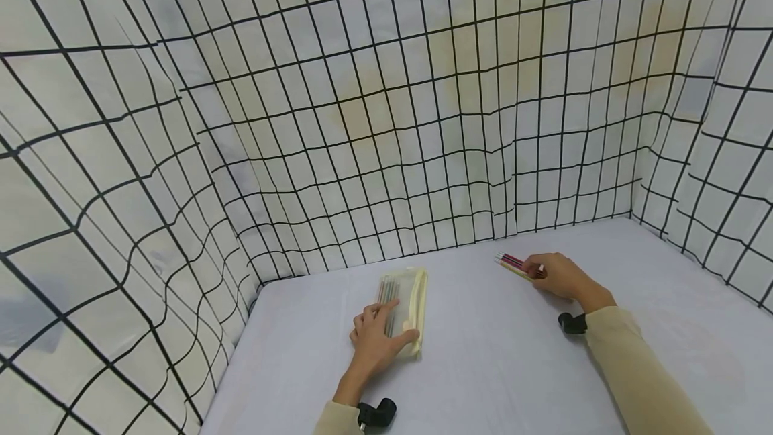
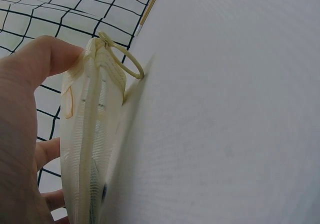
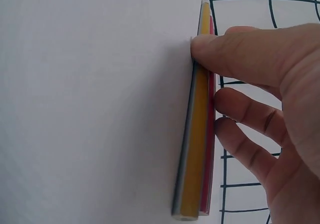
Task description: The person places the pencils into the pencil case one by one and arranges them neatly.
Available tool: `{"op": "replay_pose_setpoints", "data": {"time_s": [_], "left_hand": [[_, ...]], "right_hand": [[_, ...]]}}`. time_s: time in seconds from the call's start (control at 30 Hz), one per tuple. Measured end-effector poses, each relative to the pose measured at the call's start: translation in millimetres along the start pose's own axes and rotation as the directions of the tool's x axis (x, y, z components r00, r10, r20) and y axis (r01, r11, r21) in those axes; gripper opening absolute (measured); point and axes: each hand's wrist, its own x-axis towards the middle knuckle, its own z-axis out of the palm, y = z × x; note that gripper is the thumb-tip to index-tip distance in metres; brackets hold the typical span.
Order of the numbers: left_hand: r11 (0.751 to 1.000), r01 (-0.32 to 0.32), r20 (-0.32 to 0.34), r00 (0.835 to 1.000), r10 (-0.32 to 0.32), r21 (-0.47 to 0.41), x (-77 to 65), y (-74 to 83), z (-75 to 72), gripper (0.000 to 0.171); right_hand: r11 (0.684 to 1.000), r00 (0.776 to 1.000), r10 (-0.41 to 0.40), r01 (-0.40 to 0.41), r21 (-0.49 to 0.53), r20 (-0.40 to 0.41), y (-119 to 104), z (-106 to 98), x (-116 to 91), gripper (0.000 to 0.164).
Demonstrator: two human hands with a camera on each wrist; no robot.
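A pale yellow mesh zip pouch (image 1: 414,301) lies on the white table, with several pencils (image 1: 389,287) showing through its see-through front. My left hand (image 1: 374,341) rests on the pouch from above, fingers spread over it and thumb near the zipped edge. In the left wrist view, the thumb touches the pouch (image 2: 82,134) close to a cord loop (image 2: 131,61) at its corner. To the right, my right hand (image 1: 558,275) pinches a small bunch of pencils (image 1: 512,263). Yellow and red pencils (image 3: 196,149) show between thumb and fingers in the right wrist view; others may be hidden.
A white wall with a black grid (image 1: 386,119) rises behind the table (image 1: 471,354) and along both sides. Black wrist cameras (image 1: 377,413) sit on both wrists. Bare white tabletop lies between the pouch and the pencils.
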Motion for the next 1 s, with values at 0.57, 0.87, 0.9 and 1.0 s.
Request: {"op": "replay_pose_setpoints", "data": {"time_s": [0.57,0.87,0.9,1.0], "left_hand": [[1.0,-0.005,-0.005,1.0,0.005,-0.001,0.4,-0.5,0.2,0.079],[1.0,-0.006,-0.005,1.0,0.006,0.003,1.2,-1.3,0.5,0.079],[1.0,-0.005,-0.005,1.0,0.005,0.003,1.1,-1.3,0.5,0.079],[1.0,-0.004,-0.004,1.0,0.004,0.002,0.8,-1.2,0.4,0.079]], "right_hand": [[1.0,1.0,0.018,-0.017,0.019,-0.02,-3.9,1.3,0.5,0.023],[0.999,0.999,0.031,-0.031,0.009,-0.007,-3.3,2.2,3.1,0.024],[0.999,0.999,0.037,-0.037,0.01,-0.001,-3.8,2.3,3.5,0.024],[0.999,0.999,0.044,-0.044,0.019,0.012,-5.5,1.9,3.5,0.025]]}}
